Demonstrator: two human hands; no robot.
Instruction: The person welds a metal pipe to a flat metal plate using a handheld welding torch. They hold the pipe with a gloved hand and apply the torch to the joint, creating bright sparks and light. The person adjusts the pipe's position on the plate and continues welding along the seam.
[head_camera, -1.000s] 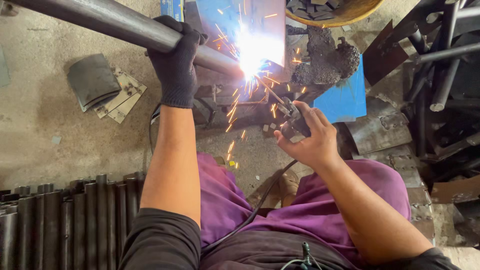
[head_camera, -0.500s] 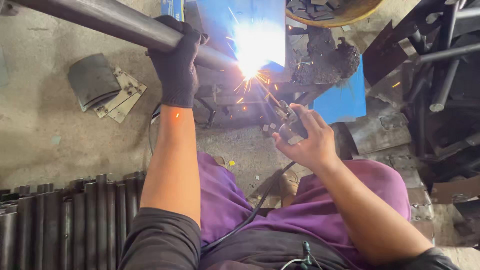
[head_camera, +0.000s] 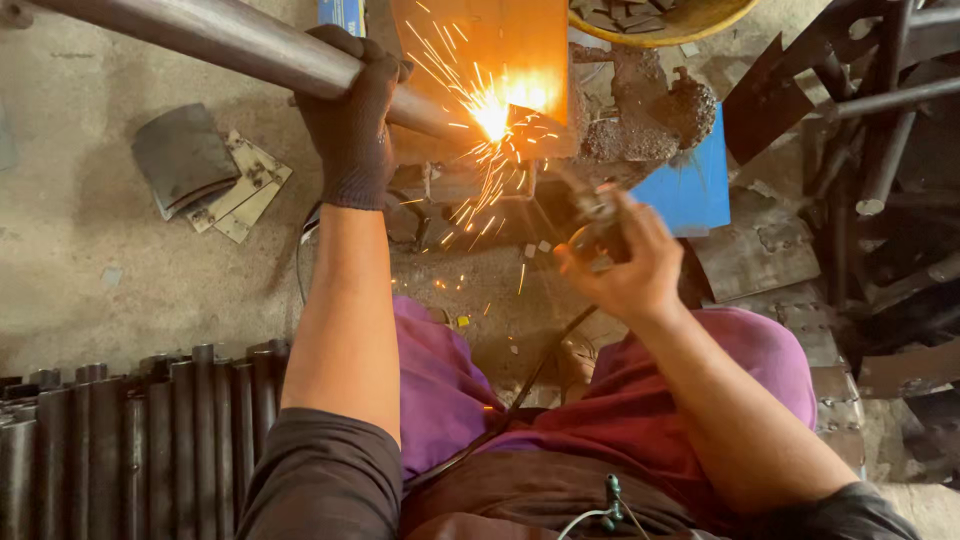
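- Pipes (head_camera: 130, 440) of dark steel stand packed in a row at the lower left of the frame, their lower ends cut off by the frame edge.
- Scrap plates (head_camera: 205, 180) lie on the concrete floor (head_camera: 90, 270) at middle left, apart from the work.
- Long steel tube (head_camera: 200, 35) runs from the upper left corner down toward centre top; it looks heavy, rigid and smooth, so a full wrap of the fist near the working end seems the surest hold.
- Left hand (head_camera: 350, 125), in a dark knit glove, is closed around that tube just left of the sparks.
- Sparks (head_camera: 490, 110) burst at upper centre, where the tube's end meets an orange-lit plate (head_camera: 480, 40); the glare hides the joint itself.
- Right hand (head_camera: 620, 265), bare, is curled around a welding holder (head_camera: 595, 215) right of centre; motion blur makes its tip hard to read.
- Cable (head_camera: 520, 390) trails from the holder down across the purple-clad lap.
- Blue panel (head_camera: 690, 185) and dark metal offcuts (head_camera: 860, 150) crowd the right side, partly cropped.
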